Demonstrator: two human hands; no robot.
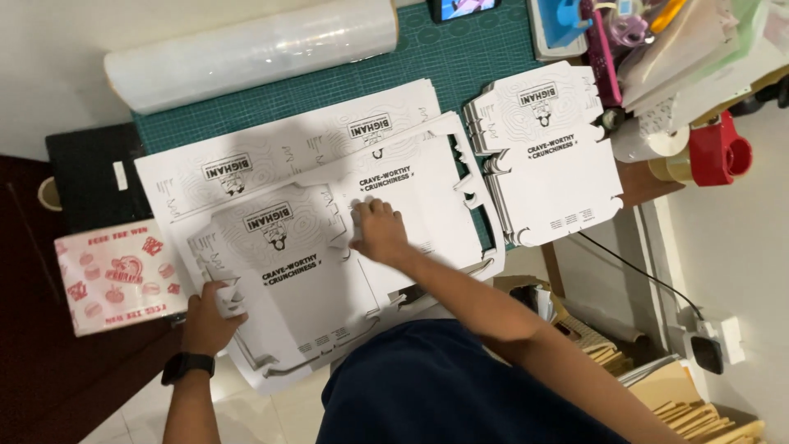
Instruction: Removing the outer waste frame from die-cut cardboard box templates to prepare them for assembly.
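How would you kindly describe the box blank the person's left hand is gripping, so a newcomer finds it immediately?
On the green cutting mat lies a spread of white printed cardboard sheets. The flat box blank is the nearest one, overhanging the table edge. Unlike the neat stack of blanks to the right, the left hand grips its corner.

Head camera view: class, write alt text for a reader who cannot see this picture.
Seen from above, a person's left hand grips the lower left edge of a flat white printed die-cut box blank while the right hand presses on the sheet's middle. More blanks are stacked on a green cutting mat, beside a roll of clear film.
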